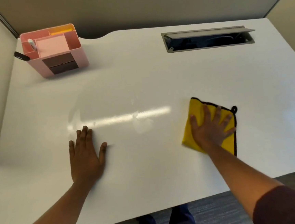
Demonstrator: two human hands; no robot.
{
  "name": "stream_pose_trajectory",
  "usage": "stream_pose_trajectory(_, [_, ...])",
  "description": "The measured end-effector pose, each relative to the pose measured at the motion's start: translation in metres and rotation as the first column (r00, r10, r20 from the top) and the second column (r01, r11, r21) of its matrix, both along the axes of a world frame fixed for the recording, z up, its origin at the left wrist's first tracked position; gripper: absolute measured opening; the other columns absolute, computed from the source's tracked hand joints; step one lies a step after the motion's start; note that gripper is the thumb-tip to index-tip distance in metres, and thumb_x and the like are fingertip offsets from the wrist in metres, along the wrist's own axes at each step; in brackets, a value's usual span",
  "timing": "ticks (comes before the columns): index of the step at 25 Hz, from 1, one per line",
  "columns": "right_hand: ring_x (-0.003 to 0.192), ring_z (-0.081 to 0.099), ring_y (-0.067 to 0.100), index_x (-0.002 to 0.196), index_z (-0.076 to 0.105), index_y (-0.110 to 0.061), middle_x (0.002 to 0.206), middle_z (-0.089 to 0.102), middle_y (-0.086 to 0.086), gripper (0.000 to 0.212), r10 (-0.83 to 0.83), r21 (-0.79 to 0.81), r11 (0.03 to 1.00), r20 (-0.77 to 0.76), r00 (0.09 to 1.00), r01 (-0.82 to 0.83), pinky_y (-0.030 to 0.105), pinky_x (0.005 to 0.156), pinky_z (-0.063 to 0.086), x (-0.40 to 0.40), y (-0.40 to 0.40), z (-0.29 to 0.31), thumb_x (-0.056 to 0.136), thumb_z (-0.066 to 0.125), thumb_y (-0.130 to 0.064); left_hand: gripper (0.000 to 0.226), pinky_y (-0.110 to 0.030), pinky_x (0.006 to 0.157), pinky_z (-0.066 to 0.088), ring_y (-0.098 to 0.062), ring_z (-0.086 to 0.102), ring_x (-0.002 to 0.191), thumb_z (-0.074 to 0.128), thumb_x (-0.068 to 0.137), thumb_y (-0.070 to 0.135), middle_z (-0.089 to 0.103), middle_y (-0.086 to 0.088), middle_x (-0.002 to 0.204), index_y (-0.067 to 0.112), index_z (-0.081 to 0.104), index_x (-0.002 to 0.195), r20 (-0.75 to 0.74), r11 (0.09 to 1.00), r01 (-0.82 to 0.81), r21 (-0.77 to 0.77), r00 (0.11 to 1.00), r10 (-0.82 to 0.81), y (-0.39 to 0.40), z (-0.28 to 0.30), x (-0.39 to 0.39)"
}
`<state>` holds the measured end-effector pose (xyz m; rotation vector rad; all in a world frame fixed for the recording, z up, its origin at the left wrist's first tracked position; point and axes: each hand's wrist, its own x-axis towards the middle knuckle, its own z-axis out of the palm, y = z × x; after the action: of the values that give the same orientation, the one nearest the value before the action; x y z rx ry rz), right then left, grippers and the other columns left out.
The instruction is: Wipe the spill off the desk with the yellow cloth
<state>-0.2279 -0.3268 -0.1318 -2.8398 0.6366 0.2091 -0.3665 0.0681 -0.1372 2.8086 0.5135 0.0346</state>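
Note:
A yellow cloth (197, 111) with a dark hem and a small hanging loop lies flat on the white desk (139, 73), right of centre. My right hand (211, 126) presses down on it, palm flat and fingers spread. My left hand (87, 156) rests flat on the bare desk to the left, fingers apart, holding nothing. Between the hands, faint wet smears of the spill (141, 123) catch the light, with another streaky patch (74, 116) just beyond my left fingertips.
A pink desk organiser (56, 60) with a marker, notepads and a black loop handle stands at the back left. An open cable hatch (208, 38) is set into the desk at the back right. Partition walls close in behind and at both sides. The desk's front edge runs near my legs.

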Motion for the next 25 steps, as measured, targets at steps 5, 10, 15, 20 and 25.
stream_pose_trajectory(5, [0.162,-0.013,0.049,0.166,0.012,-0.048,0.18,0.0,0.004,0.091,0.107,0.018,0.994,0.016,0.994,-0.107,0.082,0.118,-0.007,0.093,0.079,-0.001,0.085,0.012,-0.089,0.077,-0.042,0.129,0.005,-0.011,0.002,0.159,0.025,0.098,0.064,0.012,0.005,0.171,0.021,0.018,0.161,-0.007,1.0,-0.008,0.019,1.0,0.008,0.003,-0.005,0.005])
stream_pose_trajectory(10, [0.163,-0.008,0.049,0.165,0.016,-0.053,0.18,0.007,0.002,0.085,0.66,-0.03,0.751,0.064,0.748,-0.66,0.079,0.119,-0.009,0.038,0.206,-0.005,0.088,0.021,-0.089,0.074,-0.043,0.129,0.009,-0.012,0.008,0.159,0.025,0.099,0.061,0.018,0.003,0.17,0.018,0.024,0.16,0.027,1.0,0.005,0.017,1.0,-0.006,0.006,-0.006,0.006])
stream_pose_trajectory(15, [0.165,-0.004,0.045,0.163,0.021,-0.055,0.18,0.008,0.0,0.082,0.906,-0.093,0.411,0.157,0.394,-0.907,0.08,0.119,0.006,-0.068,0.21,-0.012,0.09,0.036,-0.086,0.076,-0.045,0.129,0.011,-0.019,0.018,0.158,0.027,0.099,0.055,0.027,-0.007,0.167,0.01,0.023,0.16,0.112,0.995,0.018,-0.102,0.994,-0.006,0.011,-0.005,-0.002])
stream_pose_trajectory(20, [0.166,-0.003,0.041,0.163,0.015,-0.059,0.18,0.003,-0.006,0.079,0.97,-0.161,0.213,0.149,0.19,-0.964,0.08,0.121,0.008,-0.11,0.107,-0.02,0.092,0.037,-0.086,0.079,-0.043,0.129,0.011,-0.025,0.019,0.157,0.025,0.098,0.055,0.026,-0.01,0.168,0.006,0.023,0.16,0.094,0.993,0.043,-0.109,0.995,-0.033,0.022,0.003,-0.001])
stream_pose_trajectory(25, [0.167,-0.001,0.035,0.162,0.017,-0.06,0.18,0.004,-0.011,0.083,0.857,-0.171,0.515,0.066,0.512,-0.84,0.077,0.121,0.017,-0.061,0.051,-0.01,0.089,0.034,-0.093,0.091,-0.044,0.128,0.016,-0.023,0.011,0.159,0.026,0.093,0.066,0.015,-0.012,0.17,0.003,0.023,0.159,-0.018,0.996,0.083,0.021,0.996,-0.082,0.071,0.004,0.007])
